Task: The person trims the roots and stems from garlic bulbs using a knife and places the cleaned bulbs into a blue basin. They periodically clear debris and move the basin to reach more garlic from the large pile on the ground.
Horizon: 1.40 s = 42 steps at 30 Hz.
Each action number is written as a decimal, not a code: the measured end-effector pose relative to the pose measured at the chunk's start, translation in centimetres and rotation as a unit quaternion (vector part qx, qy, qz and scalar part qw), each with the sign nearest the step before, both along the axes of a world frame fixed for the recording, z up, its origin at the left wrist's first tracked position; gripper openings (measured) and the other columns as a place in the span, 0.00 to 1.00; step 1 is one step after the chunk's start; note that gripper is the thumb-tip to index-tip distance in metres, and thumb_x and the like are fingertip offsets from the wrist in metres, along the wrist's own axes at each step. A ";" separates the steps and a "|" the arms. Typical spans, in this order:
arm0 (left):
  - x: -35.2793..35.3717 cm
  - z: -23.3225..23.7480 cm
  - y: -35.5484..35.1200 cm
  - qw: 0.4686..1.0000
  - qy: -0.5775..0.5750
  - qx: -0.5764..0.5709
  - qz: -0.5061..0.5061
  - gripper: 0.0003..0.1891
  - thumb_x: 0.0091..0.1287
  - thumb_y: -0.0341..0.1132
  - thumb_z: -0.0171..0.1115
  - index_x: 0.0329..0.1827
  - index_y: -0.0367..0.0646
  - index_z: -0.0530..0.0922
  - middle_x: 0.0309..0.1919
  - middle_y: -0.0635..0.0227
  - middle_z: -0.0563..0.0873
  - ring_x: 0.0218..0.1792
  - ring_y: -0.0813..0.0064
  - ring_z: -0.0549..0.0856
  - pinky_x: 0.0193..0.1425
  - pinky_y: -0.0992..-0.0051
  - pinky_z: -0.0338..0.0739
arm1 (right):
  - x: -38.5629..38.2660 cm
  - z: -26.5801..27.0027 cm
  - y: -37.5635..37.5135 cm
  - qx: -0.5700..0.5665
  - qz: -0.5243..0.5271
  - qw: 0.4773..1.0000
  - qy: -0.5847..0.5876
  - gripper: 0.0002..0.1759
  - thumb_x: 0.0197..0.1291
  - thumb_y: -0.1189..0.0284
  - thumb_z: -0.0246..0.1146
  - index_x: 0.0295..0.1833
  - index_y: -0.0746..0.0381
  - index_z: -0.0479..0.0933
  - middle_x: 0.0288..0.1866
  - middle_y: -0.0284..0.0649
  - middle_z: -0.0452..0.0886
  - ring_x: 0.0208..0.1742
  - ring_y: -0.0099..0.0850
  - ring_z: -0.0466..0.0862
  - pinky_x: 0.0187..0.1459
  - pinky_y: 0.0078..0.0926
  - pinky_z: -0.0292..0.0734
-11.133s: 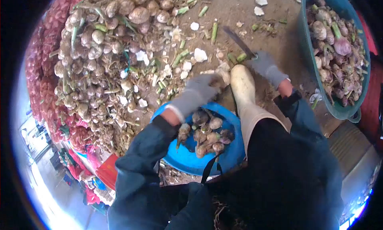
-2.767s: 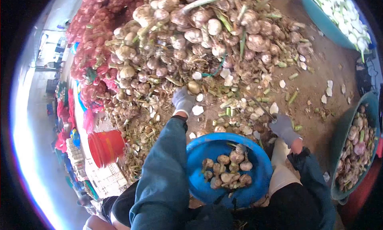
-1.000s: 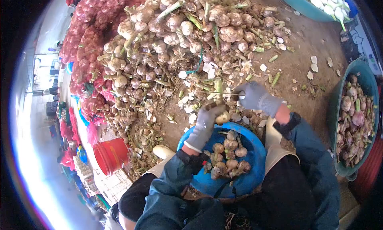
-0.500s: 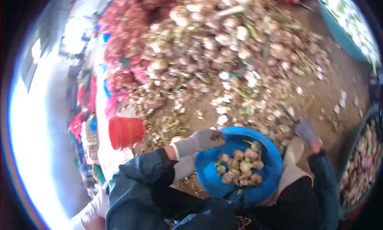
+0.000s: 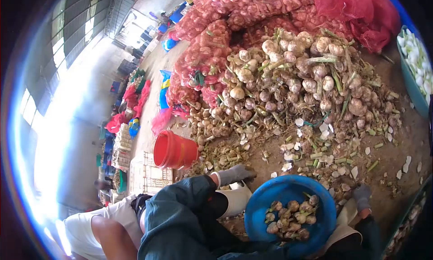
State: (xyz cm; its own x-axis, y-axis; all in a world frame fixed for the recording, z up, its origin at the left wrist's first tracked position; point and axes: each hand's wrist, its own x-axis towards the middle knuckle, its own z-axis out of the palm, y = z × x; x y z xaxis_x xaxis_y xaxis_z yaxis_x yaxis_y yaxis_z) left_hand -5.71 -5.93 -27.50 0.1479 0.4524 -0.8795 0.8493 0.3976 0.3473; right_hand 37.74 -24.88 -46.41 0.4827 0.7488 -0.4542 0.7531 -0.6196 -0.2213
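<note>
My left hand [image 5: 237, 174], in a grey glove with dirty fingertips, reaches out above my left white boot [image 5: 237, 200], its fingers stretched forward with nothing visible in them. Just right of it, a blue basin [image 5: 257, 197] sits between my legs. Several trimmed garlic bulbs [image 5: 293, 218] lie in the basin. Beyond the basin's right rim, my gloved right hand [image 5: 361, 197] is closed beside my right boot [image 5: 347, 212]. A knife blade showed at this hand a moment ago; now it is hard to make out against the scraps.
A large heap of stemmed garlic [image 5: 288, 84] lies ahead, backed by red mesh sacks [image 5: 203, 48]. A red bucket [image 5: 176, 149] stands at left. Cut stems and peels [image 5: 329, 161] litter the floor. A tub of white garlic [image 5: 417, 70] is at right. Another person's knee [image 5: 110, 235] is at lower left.
The view has swung up and left, so things sit lower and further right. My left hand has moved from over the basin's rim to outside it. The right hand has drawn in by the boot.
</note>
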 end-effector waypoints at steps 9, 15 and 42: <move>-0.6 -1.8 -0.5 0.998 0.034 -0.043 0.039 0.14 0.58 0.45 0.52 0.34 0.42 0.77 0.25 0.72 0.81 0.26 0.80 0.78 0.25 0.77 0.72 | -0.3 0.9 0.1 0.006 -0.081 0.995 0.056 0.13 0.42 0.67 0.54 0.32 0.63 0.76 0.37 0.51 0.76 0.42 0.47 0.74 0.45 0.38 0.68; 1.0 -1.0 4.1 0.952 0.118 0.148 -0.242 0.23 0.53 0.52 0.52 0.45 0.46 0.73 0.34 0.59 0.81 0.35 0.64 0.80 0.40 0.69 0.73 | 0.1 -1.1 -1.2 -0.001 0.034 0.999 -0.035 0.15 0.45 0.66 0.53 0.38 0.62 0.74 0.37 0.51 0.75 0.43 0.47 0.72 0.48 0.38 0.65; 19.4 1.9 13.1 0.973 -0.031 0.227 -0.032 0.14 0.59 0.35 0.52 0.47 0.40 0.71 0.34 0.64 0.80 0.32 0.77 0.79 0.33 0.76 0.74 | -0.5 1.9 0.2 -0.045 -0.047 0.998 0.026 0.20 0.44 0.62 0.54 0.43 0.60 0.73 0.42 0.49 0.75 0.45 0.44 0.74 0.48 0.36 0.67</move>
